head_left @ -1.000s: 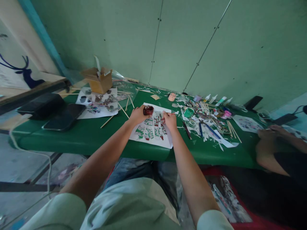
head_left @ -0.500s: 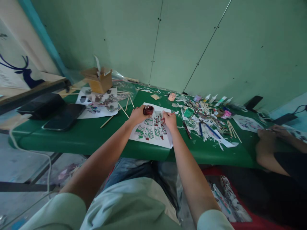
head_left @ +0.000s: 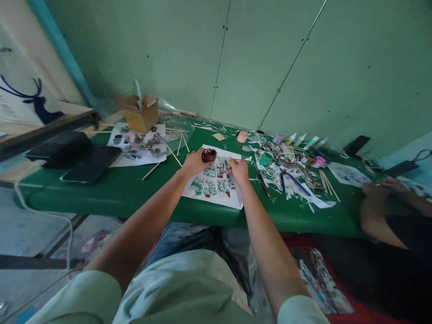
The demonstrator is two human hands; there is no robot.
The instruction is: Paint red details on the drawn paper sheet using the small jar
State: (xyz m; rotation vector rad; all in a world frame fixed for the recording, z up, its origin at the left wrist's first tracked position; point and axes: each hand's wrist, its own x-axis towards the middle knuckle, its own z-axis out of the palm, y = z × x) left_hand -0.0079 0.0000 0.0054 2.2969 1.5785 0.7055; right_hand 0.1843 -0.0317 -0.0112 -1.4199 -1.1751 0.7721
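Note:
My left hand (head_left: pixel 195 163) grips a small dark red jar (head_left: pixel 209 155) above the upper left part of a white sheet (head_left: pixel 216 201). Green, white and dark red painted pieces (head_left: pixel 209 186) lie in rows on that sheet. In my right hand (head_left: pixel 238 168) is a thin brush (head_left: pixel 242 160), its fingers pinched round the handle and its tip pointing down at the pieces, to the right of the jar. Whether the tip touches a piece is too small to tell.
A cardboard box (head_left: pixel 141 114) and a phone (head_left: pixel 90 165) are on the left. Right of the sheet lie a green paint pot (head_left: pixel 265 157), scraps, pens (head_left: pixel 299 183) and sticks (head_left: pixel 329 185). Another person's hands (head_left: pixel 381 191) work at the far right.
Both hands have stayed almost in place, the left round the jar and the right round the brush. The brush tip has shifted very slightly over the pieces.

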